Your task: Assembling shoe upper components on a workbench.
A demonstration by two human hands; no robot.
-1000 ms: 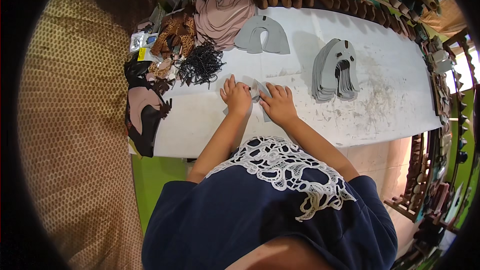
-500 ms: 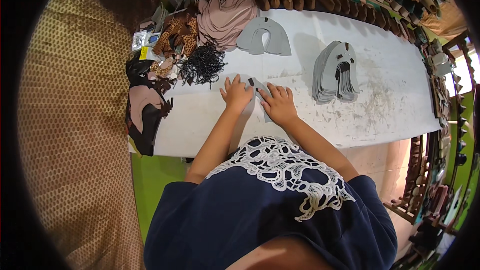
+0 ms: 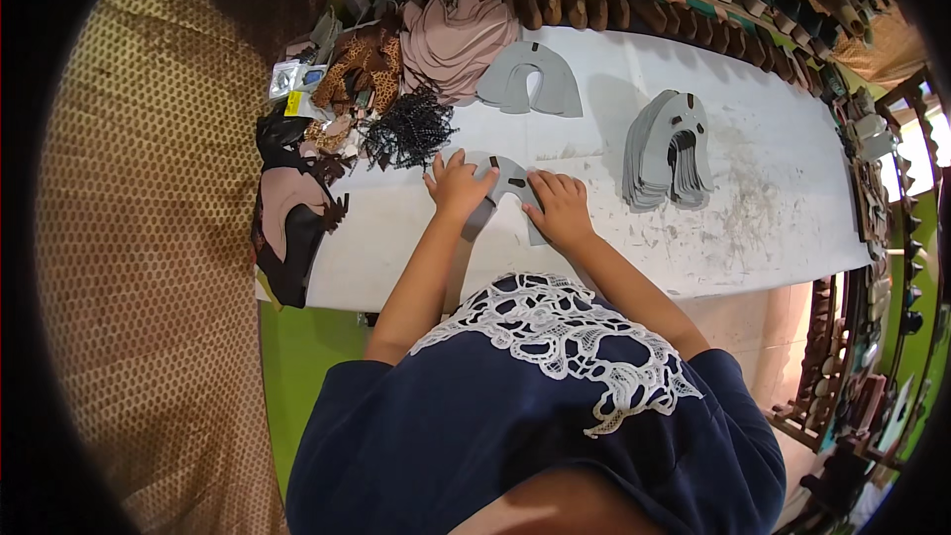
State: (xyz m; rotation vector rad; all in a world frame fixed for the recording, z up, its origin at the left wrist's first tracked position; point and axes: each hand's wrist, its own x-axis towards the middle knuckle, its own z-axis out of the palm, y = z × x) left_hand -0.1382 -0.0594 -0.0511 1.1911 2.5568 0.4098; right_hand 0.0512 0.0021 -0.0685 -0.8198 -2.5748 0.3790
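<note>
A grey horseshoe-shaped piece (image 3: 507, 170) lies on the white table in front of me, carrying one dark patch at the top of its curve and another on its right side. My left hand (image 3: 459, 186) rests over its left part with fingers spread. On the right part, my right hand (image 3: 561, 208) lies flat, fingers stretched out. Both hands hide much of the piece's two sides. Farther back are more grey horseshoe pieces (image 3: 500, 84), the top one with a single dark patch. To the right stands a fanned stack of grey pieces (image 3: 649, 154) bearing dark patches.
Dusty pink cut pieces (image 3: 456, 45), leopard-print pieces (image 3: 362, 69) and a heap of black strips (image 3: 408, 129) crowd the table's left back. Black and pink pieces (image 3: 292, 208) lie at the left edge. Shoe racks (image 3: 584, 8) line the back; a patterned curtain (image 3: 158, 238) hangs left.
My hands have moved slightly apart, uncovering more of the grey piece. A second dark patch now shows flat on its right side, where my right fingers were before.
</note>
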